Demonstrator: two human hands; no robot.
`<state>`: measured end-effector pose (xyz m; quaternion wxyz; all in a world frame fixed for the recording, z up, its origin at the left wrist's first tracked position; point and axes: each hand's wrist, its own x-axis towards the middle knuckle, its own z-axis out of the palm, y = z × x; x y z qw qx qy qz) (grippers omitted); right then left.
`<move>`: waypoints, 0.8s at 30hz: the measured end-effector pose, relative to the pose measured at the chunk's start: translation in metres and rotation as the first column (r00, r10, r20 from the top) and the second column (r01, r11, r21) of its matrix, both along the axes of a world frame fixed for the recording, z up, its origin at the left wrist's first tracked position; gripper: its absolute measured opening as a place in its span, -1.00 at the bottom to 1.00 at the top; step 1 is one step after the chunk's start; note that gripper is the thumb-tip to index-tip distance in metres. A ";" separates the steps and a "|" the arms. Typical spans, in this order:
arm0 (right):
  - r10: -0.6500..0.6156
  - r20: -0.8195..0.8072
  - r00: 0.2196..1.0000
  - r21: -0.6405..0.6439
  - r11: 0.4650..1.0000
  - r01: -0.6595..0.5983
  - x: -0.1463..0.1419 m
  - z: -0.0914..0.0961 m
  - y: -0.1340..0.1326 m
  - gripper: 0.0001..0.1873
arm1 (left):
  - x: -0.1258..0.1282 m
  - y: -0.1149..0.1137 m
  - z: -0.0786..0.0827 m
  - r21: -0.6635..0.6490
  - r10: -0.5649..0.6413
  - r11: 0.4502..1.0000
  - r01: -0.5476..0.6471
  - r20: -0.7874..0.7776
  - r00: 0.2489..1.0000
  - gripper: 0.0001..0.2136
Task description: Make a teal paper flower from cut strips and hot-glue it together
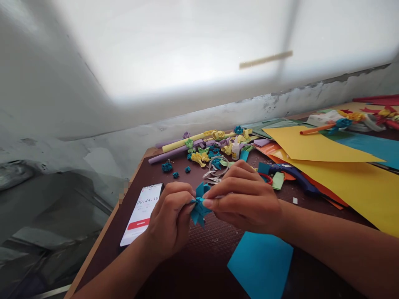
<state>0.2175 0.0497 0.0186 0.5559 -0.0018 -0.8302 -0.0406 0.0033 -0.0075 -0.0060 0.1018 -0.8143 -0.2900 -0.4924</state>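
Note:
My left hand (pixel 170 218) and my right hand (pixel 245 197) meet over the dark brown table (pixel 205 261). Both pinch a small blue paper flower (pixel 199 205) with folded petals, held between their fingertips just above the tabletop. My left hand's fingers curl round the flower's left side. My right hand's thumb and forefinger press on its right side. A blue paper sheet (pixel 262 263) lies on the table below my right wrist.
A phone (pixel 141 214) showing a timer lies left of my hands. Behind them are small paper flowers and rolled paper tubes (pixel 187 143), a glue bottle (pixel 236 149), a blue glue gun (pixel 293 174), scissors and large yellow sheets (pixel 343 174). A wall runs along the back.

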 end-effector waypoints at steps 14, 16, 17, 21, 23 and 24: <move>0.275 -0.134 0.952 -0.801 0.536 -0.267 -0.010 -0.010 0.014 -0.65 | 0.002 0.010 -0.004 -0.067 -0.022 0.997 0.040 0.261 0.965 -0.69; 0.268 -0.173 0.948 -0.841 0.461 -0.284 -0.012 -0.010 0.016 -0.65 | 0.002 0.011 -0.005 -0.106 -0.006 0.994 0.036 0.271 0.963 -0.72; 0.245 -0.200 0.949 -0.834 0.466 -0.296 -0.012 -0.010 0.017 -0.66 | 0.002 0.012 -0.005 -0.129 0.008 0.991 0.027 0.261 0.965 -0.74; 0.165 -0.212 0.963 -0.801 0.535 -0.268 -0.011 -0.007 0.018 -0.76 | 0.001 0.014 -0.005 -0.271 0.019 0.961 0.047 0.236 0.972 -0.77; 0.161 -0.149 0.976 -0.814 0.540 -0.213 -0.011 -0.006 0.018 -0.81 | 0.002 0.014 -0.003 -0.349 0.020 0.932 0.098 0.319 0.947 -0.72; 0.166 -0.125 0.978 -0.823 0.534 -0.196 -0.011 -0.007 0.018 -0.82 | 0.003 0.013 -0.002 -0.383 0.032 0.917 0.113 0.351 0.936 -0.68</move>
